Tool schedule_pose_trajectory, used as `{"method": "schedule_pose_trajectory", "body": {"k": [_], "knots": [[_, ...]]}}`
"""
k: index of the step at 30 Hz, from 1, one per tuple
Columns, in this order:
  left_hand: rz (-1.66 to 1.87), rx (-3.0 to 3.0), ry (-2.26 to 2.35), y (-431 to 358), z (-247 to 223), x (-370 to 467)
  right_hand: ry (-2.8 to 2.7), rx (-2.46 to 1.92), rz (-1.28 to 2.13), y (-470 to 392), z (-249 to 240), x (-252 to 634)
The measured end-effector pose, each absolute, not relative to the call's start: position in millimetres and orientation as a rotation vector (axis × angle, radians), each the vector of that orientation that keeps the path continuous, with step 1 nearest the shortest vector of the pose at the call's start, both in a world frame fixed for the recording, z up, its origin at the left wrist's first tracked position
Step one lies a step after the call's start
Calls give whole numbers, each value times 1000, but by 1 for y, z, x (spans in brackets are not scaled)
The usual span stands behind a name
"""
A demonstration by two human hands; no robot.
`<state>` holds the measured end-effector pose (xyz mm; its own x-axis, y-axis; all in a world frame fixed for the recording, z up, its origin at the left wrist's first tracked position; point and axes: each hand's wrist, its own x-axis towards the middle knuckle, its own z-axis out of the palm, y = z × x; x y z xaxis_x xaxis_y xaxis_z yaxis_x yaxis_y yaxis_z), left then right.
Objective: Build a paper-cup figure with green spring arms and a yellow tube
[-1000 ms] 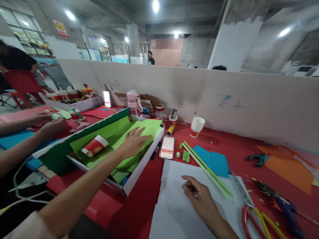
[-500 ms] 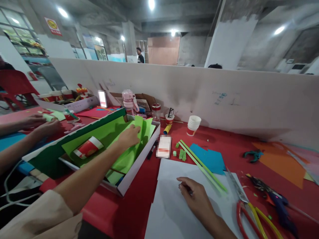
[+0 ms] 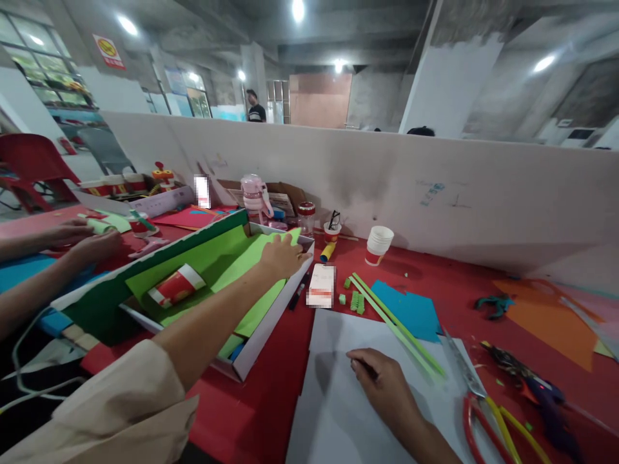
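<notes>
My left hand [image 3: 284, 256] lies on the green paper [image 3: 232, 258] at the far right corner of a white-walled box [image 3: 264, 341], fingers stretched out towards the rim. A red and white paper cup [image 3: 176, 285] lies on its side on that paper. Over white sheets [image 3: 333, 393] on the table, my right hand [image 3: 384, 383] is loosely curled, with nothing visible in it. Close by are two light green strips [image 3: 394, 319], small folded green pieces [image 3: 357, 302] and a blue sheet [image 3: 409, 310]. Scissors [image 3: 476, 393] with red and yellow handles lie to its right.
A glue gun [image 3: 536, 390], teal pliers [image 3: 493, 305] and an orange sheet [image 3: 551, 316] lie at right. Stacked cups [image 3: 378, 245], a jar [image 3: 306, 220] and a pink bottle [image 3: 255, 196] stand along the white partition [image 3: 367, 174]. Another person's hands [image 3: 94, 241] work at left.
My left hand has moved right to the box's corner, and the green paper that stood up under its fingers now lies flatter. My right hand stays curled over the white sheets.
</notes>
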<state>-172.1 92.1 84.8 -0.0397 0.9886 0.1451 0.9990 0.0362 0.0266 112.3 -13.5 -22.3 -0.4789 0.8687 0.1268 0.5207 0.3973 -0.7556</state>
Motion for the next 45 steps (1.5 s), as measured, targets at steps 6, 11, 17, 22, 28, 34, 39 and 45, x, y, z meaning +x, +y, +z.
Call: {"method": "schedule_pose_trajectory", "body": {"k": [6,11,17,22,28,34,39,45], "knots": [[-157,-1909,-2533,89,83,-170,-2212,-1160,839,-15,-26,112],[-204,-1883,-2600,79,85,-192,-2266,-1155,794,-19,-21,112],[-184,-1869,-2703,58,83,-206,-2327,-1146,736,-19,-19,111],[-175,-1759,-2704,43,117,-230,-2331,-1145,742,-20,-19,112],[-105,-1572,-2619,37,176,-289,-2330,-1142,763,-21,-16,112],[-77,-1485,-2556,25,140,-313,-2325,-1140,752,-19,-20,113],[-82,-1583,-2314,15,98,-306,-2308,-1135,746,-18,-20,113],[249,-2189,-2019,17,78,-273,-2309,-1102,742,-17,-18,112]]}}
